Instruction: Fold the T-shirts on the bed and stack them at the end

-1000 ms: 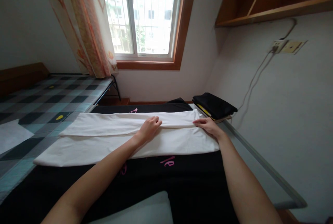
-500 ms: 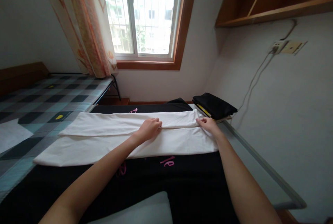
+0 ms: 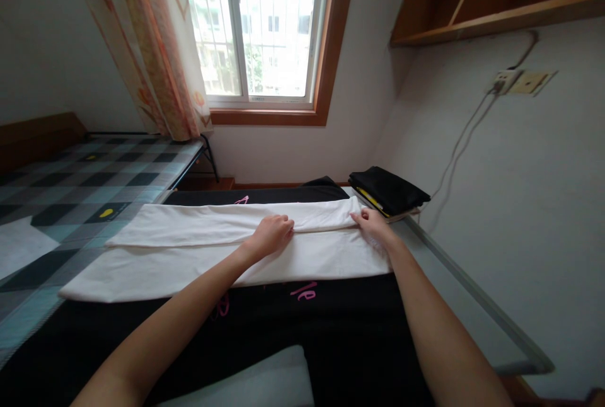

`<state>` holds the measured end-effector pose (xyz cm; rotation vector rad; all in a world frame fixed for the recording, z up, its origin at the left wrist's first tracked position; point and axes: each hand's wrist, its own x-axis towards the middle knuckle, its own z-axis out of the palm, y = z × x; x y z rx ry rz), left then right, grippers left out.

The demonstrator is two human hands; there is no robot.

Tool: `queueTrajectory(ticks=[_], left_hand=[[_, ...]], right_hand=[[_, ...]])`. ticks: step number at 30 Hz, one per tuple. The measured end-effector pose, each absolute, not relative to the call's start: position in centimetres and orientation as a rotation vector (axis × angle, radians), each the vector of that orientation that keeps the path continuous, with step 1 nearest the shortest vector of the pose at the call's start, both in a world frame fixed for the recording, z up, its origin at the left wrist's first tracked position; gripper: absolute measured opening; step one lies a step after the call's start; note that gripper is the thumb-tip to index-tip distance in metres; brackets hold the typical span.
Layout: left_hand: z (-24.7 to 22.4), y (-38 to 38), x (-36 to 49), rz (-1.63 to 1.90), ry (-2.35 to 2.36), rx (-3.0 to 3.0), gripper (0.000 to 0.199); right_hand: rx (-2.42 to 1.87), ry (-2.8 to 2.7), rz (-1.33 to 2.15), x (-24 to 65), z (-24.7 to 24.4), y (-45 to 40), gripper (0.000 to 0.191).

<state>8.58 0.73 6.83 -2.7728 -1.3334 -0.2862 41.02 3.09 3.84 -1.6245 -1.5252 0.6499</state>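
A white cloth (image 3: 189,268) lies in a long folded strip across a black cloth (image 3: 359,331) with pink lettering. Its upper layer ends in an edge running lengthwise along the middle. My left hand (image 3: 274,235) rests at the centre of the strip, its curled fingers pinching that edge. Near the strip's right end, my right hand (image 3: 373,223) has thumb and fingertips closed on the white fabric. The fabric under my right palm is partly hidden.
A black pouch (image 3: 392,189) sits on books beyond my right hand. A checked mattress (image 3: 132,174) with a white paper (image 3: 23,244) is at the left. A metal rail (image 3: 477,287) runs along the right, and a grey-white object (image 3: 265,382) is at the bottom.
My right hand has shifted slightly left, and the right end of the white cloth has drawn in a little with it. My left hand keeps its place.
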Motion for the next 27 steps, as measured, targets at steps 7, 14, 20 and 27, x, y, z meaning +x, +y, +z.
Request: queueTrajectory(ticks=[7,14,20,27], left_hand=[[6.9,0.8,8.5,-0.262,-1.350,-2.800,0.019],[7.3,0.6,8.4,-0.217,-1.222,-2.804,0.017],[7.5,0.3,8.4,-0.201,-1.094,-2.863,0.012],[7.5,0.4,8.3,-0.217,-1.110,-2.891,0.013]], right_hand=[[-1.595,-1.436,0.768,40.5,4.2,3.2,0.026],[-1.615,-1.377,0.726,42.0,4.2,3.2,0.041],[-1.671,-1.394,0.792,42.2,3.8,3.1,0.038],[-1.770,-1.517,0.583,42.0,3.3,3.0,0.032]])
